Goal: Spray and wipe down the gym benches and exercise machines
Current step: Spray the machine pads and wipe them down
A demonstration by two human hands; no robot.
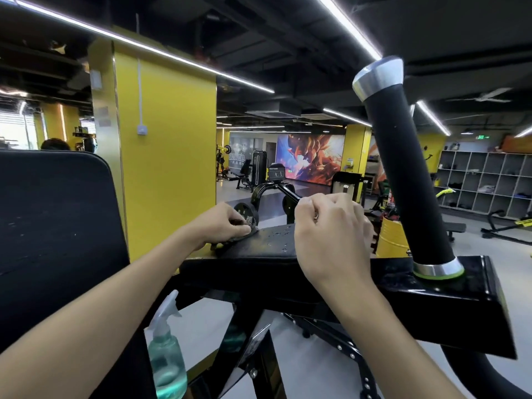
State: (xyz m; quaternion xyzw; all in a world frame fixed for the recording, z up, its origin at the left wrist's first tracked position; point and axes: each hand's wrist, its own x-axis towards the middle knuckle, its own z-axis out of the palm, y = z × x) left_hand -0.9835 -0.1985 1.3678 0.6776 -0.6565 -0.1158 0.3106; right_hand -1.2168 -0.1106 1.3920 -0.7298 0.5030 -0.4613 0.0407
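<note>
Two bare arms reach over a black exercise machine (431, 306) in a gym. The left hand (223, 226) grips a crumpled dark cloth (250, 229) and presses it on the 9 o'clock end of the machine's padded black armrest (273, 243), whose top is beaded with droplets. The right hand (334, 228) is raised over the pad's 3 o'clock side, fingers curled into a fist (whether it holds anything I cannot tell). A clear spray bottle (165, 361) of greenish liquid sits at 7 o'clock, beside the frame. A black handle (400, 168) with a silver cap rises at 2 o'clock.
</note>
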